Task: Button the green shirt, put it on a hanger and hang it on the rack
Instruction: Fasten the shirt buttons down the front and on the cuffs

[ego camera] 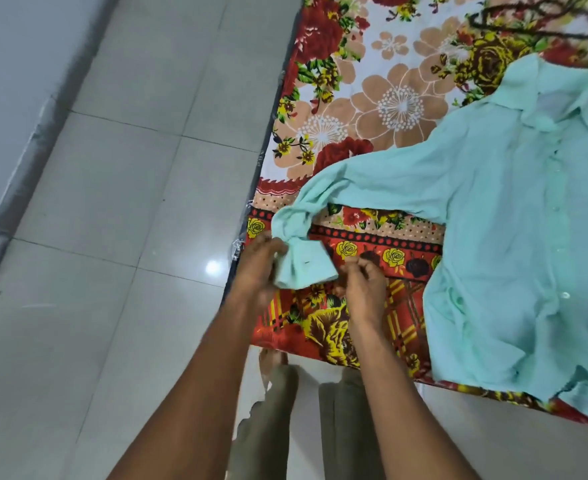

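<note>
A pale green shirt lies spread flat, front up, on a bed covered by a bright floral blanket in red, orange, yellow and white. The shirt's collar points toward the far end of the bed and its button placket runs down the middle of the body. One long sleeve stretches out from the shirt's body toward the bed's edge, where it bends back and ends in a cuff.

Both of the person's bare arms reach in from below toward that cuff. The left hand grips the cuff from the side nearer the bed's edge, fingers curled round the fabric. The right hand sits just beside the cuff on the shirt-body side, its fingers curled and pinching at the cuff's edge.

Beyond the bed's edge, away from the shirt, is a grey tiled floor. The person's trouser legs and a bare foot show below the arms.
</note>
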